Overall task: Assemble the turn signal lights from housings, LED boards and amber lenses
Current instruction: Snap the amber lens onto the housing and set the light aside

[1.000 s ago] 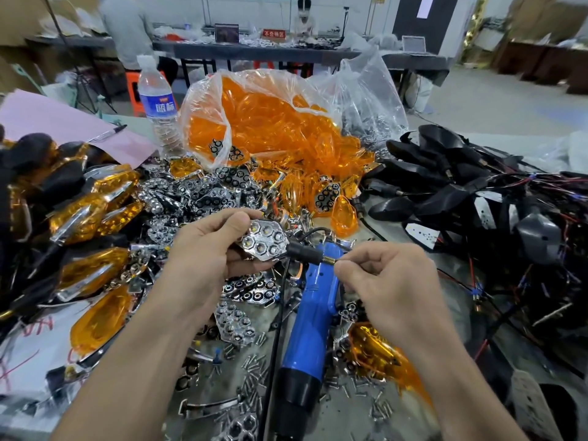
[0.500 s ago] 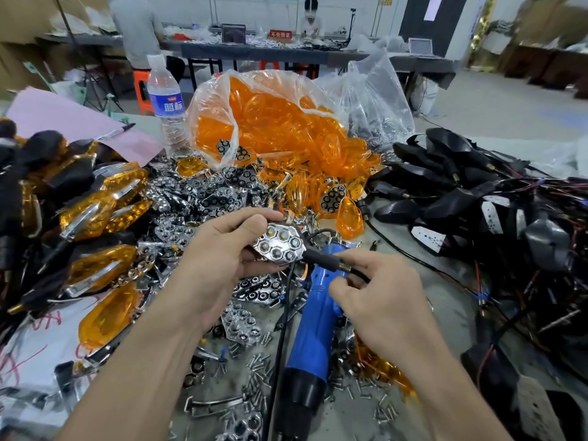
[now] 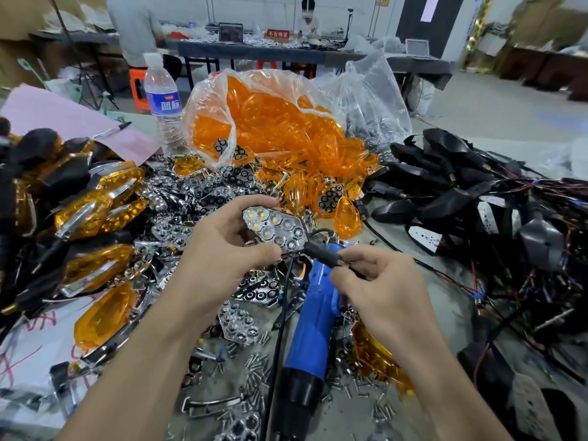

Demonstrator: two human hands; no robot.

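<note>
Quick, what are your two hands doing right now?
Left hand: holds the shiny silver honeycomb LED reflector.
Right hand: pinches the thin black stalk joined to it.

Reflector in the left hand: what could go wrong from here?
1. The left hand holds the reflector only by its edges, in mid-air; a slip would likely drop it among the look-alike loose reflectors below.
2. The right hand pinches the black stem at its end; twisting may strain the joint.
3. The screwdriver cable runs just beneath and could snag.
</note>
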